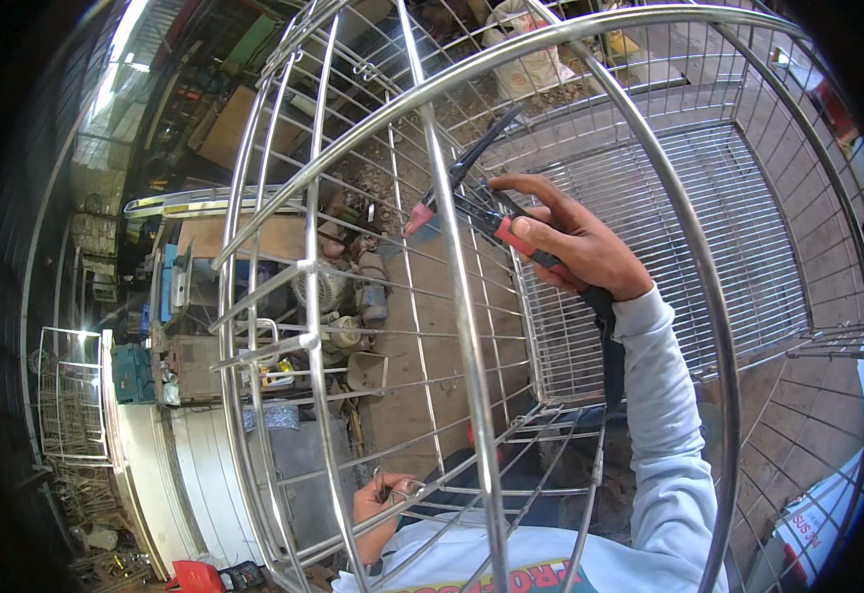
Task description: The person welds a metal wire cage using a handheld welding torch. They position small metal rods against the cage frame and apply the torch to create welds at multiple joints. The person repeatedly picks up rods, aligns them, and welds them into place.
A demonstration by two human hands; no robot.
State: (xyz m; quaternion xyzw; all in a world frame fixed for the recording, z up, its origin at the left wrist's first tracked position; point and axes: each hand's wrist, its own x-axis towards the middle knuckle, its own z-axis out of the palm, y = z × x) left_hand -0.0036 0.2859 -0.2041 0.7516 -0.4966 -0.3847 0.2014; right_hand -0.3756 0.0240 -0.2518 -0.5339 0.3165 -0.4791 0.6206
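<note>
In the head view, a large open cage of shiny round steel bars surrounds both arms and fills the middle of the scene. The right hand is curled around the red grip of a red-and-black hand tool, with its index finger reaching forward over the black part. The tool is at the upper middle, and a straight steel bar crosses in front of it, hiding part of its shape. A thick black cable or strap hangs below that hand, beside the pale grey sleeve.

The left hand, low in the view, has its fingers bent at some small curved metal wires beside a cage bar; bars and wires partly cover it, so I cannot tell how firmly it grips.

A curved steel bar arcs across the view near the right arm. Farther right, a rectangular steel-wire grid lies low, past the right hand. A white sack stands at the top. To the left are a grey ribbed motor, a dark green box and long white panels, with a red object near the lower edge.
</note>
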